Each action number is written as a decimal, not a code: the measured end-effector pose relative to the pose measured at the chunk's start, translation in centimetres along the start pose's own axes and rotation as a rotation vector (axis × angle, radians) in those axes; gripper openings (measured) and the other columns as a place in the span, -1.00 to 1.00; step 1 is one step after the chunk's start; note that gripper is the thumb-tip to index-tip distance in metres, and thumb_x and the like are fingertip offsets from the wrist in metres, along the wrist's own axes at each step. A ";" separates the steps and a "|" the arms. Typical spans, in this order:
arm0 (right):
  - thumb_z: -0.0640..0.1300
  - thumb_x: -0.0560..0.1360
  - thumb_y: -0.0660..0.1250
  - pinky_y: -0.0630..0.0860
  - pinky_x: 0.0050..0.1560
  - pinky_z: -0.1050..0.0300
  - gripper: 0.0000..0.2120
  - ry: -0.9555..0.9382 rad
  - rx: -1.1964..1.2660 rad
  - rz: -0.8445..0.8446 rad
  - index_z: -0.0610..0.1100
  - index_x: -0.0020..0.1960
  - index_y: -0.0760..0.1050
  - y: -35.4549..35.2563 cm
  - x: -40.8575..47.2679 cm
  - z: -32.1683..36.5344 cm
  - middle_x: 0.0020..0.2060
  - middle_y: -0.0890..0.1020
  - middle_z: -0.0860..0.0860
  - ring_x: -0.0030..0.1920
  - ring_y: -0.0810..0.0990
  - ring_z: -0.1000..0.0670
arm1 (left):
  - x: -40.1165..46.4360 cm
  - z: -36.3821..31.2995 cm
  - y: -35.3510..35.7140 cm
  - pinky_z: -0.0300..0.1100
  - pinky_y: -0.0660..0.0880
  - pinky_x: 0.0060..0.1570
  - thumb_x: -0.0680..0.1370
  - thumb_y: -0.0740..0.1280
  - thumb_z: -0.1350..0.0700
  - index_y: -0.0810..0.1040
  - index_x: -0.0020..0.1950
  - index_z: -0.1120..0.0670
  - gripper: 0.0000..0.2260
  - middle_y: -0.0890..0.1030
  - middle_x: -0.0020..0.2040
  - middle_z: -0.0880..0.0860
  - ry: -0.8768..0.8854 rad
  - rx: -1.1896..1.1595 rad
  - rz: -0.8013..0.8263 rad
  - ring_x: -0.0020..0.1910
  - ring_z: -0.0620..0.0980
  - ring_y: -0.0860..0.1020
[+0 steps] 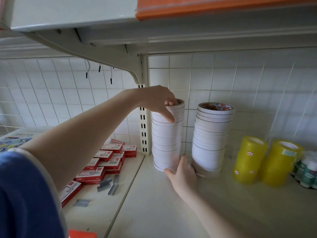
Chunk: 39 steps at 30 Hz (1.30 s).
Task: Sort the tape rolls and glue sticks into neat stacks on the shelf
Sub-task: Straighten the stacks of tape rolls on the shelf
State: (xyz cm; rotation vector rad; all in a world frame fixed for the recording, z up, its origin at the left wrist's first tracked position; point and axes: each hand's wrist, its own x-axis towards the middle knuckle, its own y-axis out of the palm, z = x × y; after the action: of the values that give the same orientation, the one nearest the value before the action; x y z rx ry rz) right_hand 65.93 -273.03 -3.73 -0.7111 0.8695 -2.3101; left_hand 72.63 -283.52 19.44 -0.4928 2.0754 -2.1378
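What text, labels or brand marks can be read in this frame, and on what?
No text reads clearly.
Right white tape stack: red and orange print on the top roll, blurred.
Red staple boxes: white labels, too small.
Yellow tape rolls: green label, blurred.
Printed sheet: blurred.

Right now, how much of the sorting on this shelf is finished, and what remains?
Done, it seems: one white tape stack stands by itself, and two yellow tape stacks stand to its right. In hand: the left hand grips the top of another white stack while the right hand steadies its base. Left: the small bottles at the far right look unsorted; they may be glue.
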 end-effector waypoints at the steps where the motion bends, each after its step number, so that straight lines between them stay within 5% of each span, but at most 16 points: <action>1: 0.04 0.47 0.34 0.29 -0.09 0.11 -0.50 -0.015 -0.009 0.003 -0.20 0.25 0.26 -0.4 -0.3 -0.2 0.08 0.51 -0.11 0.13 0.46 -0.12 | -0.2 -0.1 -0.2 -0.23 0.39 -0.09 0.34 0.47 -0.18 0.53 -0.01 0.03 -0.63 0.49 -0.14 -0.13 0.007 -0.013 -0.033 -0.07 -0.07 0.46; 11: -0.04 0.52 0.27 0.35 0.07 0.18 -0.71 -0.001 -0.122 -0.001 -0.11 0.20 0.50 -5.4 -2.4 -3.7 0.15 0.54 -0.02 0.19 0.47 -0.03 | 0.0 -3.1 -0.9 -0.19 0.40 0.10 0.36 0.47 -0.13 0.51 0.17 0.00 -0.56 0.53 0.13 -0.07 0.082 -0.065 -0.232 0.10 -0.09 0.47; 19: -0.01 0.51 0.26 0.37 0.02 0.16 -0.69 0.094 -0.233 -0.096 -0.08 0.22 0.42 -8.5 -3.2 -6.4 0.14 0.54 -0.01 0.17 0.48 -0.05 | 1.8 -6.4 -0.4 -0.25 0.24 0.27 0.38 0.49 -0.03 0.45 0.30 -0.05 -0.49 0.43 0.33 -0.11 0.171 0.008 -0.147 0.32 -0.09 0.35; 25: 0.14 0.46 0.31 0.31 0.18 0.21 -0.17 0.154 -0.213 -0.040 -0.19 0.51 -0.03 -8.4 -2.2 -7.4 0.40 0.30 -0.07 0.35 0.33 -0.04 | 2.9 -8.0 0.2 -0.19 0.33 0.23 0.37 0.50 0.02 0.53 0.21 -0.08 -0.58 0.51 0.22 -0.13 0.184 -0.021 -0.058 0.23 -0.11 0.41; 30: 0.15 0.29 0.45 0.43 0.01 0.10 -0.15 0.133 -0.097 -0.110 -0.14 0.41 0.15 -6.9 -0.9 -7.5 0.22 0.44 -0.05 0.15 0.45 -0.07 | 3.9 -8.5 1.0 -0.23 0.33 0.03 0.40 0.47 0.00 0.54 0.19 0.00 -0.62 0.49 0.07 -0.06 0.164 0.040 0.024 0.13 -0.07 0.41; 34: 0.15 0.27 0.48 0.38 0.09 0.12 0.01 0.166 -0.026 -0.140 -0.17 0.50 0.01 -6.2 0.3 -7.1 0.30 0.40 -0.06 0.25 0.41 -0.08 | 4.7 -8.5 1.1 -0.15 0.37 -0.07 0.37 0.48 -0.01 0.57 0.00 0.10 -0.71 0.49 -0.14 -0.02 0.152 0.060 0.065 -0.02 0.02 0.48; 39: 0.06 0.15 0.58 0.44 -0.03 0.09 -0.03 0.173 0.163 -0.195 -0.19 0.41 0.20 -6.0 1.1 -7.1 0.16 0.52 -0.10 0.12 0.50 -0.15 | 5.3 -8.8 0.7 -0.26 0.19 -0.37 0.38 0.49 0.00 0.36 -0.38 0.02 -0.68 0.32 -0.34 -0.05 0.152 0.134 0.115 -0.36 -0.13 0.30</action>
State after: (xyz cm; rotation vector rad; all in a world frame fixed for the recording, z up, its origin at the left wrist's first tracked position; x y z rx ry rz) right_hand 58.70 -267.05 -3.75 -0.5529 0.7007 -2.6131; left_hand 64.76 -276.81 19.53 -0.1960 1.9619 -2.2903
